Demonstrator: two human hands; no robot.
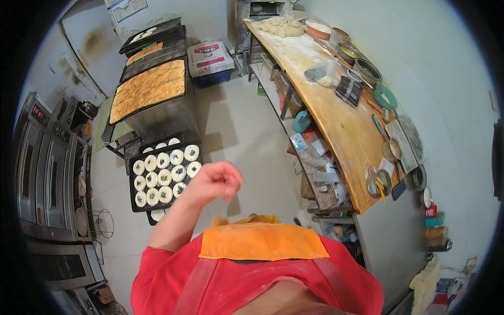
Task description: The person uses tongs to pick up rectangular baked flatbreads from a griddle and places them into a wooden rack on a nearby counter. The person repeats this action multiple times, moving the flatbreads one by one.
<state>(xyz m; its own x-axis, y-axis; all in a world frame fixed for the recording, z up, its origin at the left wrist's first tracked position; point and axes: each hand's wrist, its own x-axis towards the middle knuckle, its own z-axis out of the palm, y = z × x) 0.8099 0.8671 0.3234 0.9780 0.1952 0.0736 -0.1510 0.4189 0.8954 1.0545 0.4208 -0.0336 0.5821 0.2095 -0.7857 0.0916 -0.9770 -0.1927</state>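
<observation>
My left hand (218, 181) is raised in front of my chest, blurred, with its fingers loosely curled; whether it holds something small cannot be told. It is nearest to a black baking tray (132, 185) of round pale dough pieces (165, 177), many topped with dark bits. More such pieces show on trays beneath it. My right hand is out of view. Beyond, a large tray of browned flat pastry (151, 88), scored into rectangles, lies on a metal stand.
A long wooden worktable (334, 126) on the right bears a dough mass (281, 26), bowls and tools, with a cluttered shelf below. Deck ovens (51, 169) line the left wall. A printed sack (210, 59) rests on a blue crate. Tiled floor (256, 153) lies between.
</observation>
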